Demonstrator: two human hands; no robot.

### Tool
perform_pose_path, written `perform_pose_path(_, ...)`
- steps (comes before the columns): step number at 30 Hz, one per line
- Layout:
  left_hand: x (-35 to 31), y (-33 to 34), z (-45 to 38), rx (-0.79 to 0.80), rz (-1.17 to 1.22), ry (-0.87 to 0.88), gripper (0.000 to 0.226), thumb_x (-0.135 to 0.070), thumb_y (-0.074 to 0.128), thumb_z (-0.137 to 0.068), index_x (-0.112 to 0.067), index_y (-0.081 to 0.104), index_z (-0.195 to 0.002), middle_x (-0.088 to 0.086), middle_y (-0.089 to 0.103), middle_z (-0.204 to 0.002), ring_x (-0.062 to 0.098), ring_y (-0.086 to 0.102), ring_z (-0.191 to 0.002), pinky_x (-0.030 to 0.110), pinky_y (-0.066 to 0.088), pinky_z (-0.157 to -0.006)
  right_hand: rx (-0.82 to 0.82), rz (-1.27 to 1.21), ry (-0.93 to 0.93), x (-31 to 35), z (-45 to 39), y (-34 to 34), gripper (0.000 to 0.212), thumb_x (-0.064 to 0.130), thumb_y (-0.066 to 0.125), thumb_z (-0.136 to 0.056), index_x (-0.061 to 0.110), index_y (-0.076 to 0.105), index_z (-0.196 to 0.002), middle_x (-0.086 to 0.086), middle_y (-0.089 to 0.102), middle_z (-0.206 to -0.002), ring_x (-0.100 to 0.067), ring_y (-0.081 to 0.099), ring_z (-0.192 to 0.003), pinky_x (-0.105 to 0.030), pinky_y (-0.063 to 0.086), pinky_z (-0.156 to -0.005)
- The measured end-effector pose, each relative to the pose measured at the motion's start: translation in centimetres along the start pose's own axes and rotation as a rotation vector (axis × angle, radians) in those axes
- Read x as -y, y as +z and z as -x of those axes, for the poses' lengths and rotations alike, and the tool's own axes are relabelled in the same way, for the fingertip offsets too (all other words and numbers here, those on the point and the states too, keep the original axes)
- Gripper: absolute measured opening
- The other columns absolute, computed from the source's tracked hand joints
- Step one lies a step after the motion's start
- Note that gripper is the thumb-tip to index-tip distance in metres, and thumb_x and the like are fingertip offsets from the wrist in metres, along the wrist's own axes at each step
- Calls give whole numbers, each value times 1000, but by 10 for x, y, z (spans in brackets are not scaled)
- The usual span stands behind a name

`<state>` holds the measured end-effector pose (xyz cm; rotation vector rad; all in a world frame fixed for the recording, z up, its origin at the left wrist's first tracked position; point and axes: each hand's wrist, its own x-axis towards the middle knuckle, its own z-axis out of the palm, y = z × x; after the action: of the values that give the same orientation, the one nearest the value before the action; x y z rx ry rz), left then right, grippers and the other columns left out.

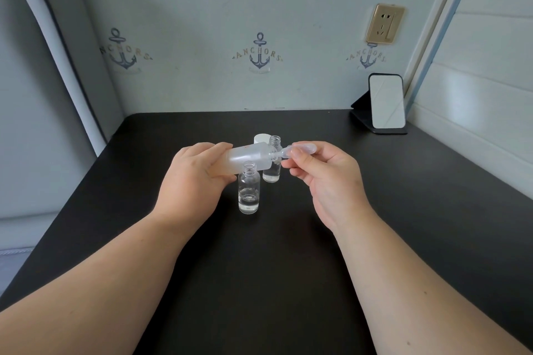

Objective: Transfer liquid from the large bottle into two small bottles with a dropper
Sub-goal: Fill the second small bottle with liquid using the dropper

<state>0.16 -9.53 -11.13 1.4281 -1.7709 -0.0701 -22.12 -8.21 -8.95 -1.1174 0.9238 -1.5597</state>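
My left hand (191, 179) grips the large frosted bottle (248, 157), tipped almost on its side with its open mouth pointing right. My right hand (323, 173) pinches the clear plastic dropper (297, 150) by its bulb, and the dropper's tip is inside the bottle's mouth. Two small clear glass bottles stand open on the black table. The near small bottle (249, 192) is just below the large bottle and has a little liquid at its bottom. The far small bottle (272, 173) stands behind, partly hidden by the large bottle.
A white cap (261, 138) lies on the black table (288, 268) behind the bottles. A small standing mirror (386, 104) is at the back right corner by the wall. A gold wall socket (383, 23) is above it. A padded bed edge lies left.
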Motion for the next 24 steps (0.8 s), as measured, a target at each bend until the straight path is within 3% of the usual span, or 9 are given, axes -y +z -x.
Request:
perform_pose_path(14, -1, -1, 0, -3, -12, 6, 46, -20, 79, -85, -27, 67, -128, -10, 63, -118, 22, 50, -115, 30, 36, -92, -15, -57, 21, 4, -1, -9, 13, 7, 73, -90, 2, 74, -101, -11, 77, -95, -22, 74, -82, -23, 56, -71)
perform_pose_path(19, -1, -2, -1, 8, -21, -9, 45, -22, 79, -85, -30, 67, -128, -12, 62, -118, 20, 50, -116, 30, 36, -91, -7, -62, 17, 8, -1, -10, 12, 10, 71, -91, 16, 79, -85, -10, 78, -95, -21, 73, -81, -24, 56, -71)
perform_pose_path(24, -1, -2, 0, 10, -16, -21, 46, -22, 80, -85, -29, 67, -128, -11, 62, -118, 20, 50, -114, 29, 36, -91, -46, -72, 27, 10, -1, -13, 7, 12, 70, -93, 8, 74, -89, -10, 77, -95, -20, 72, -79, -24, 56, -71)
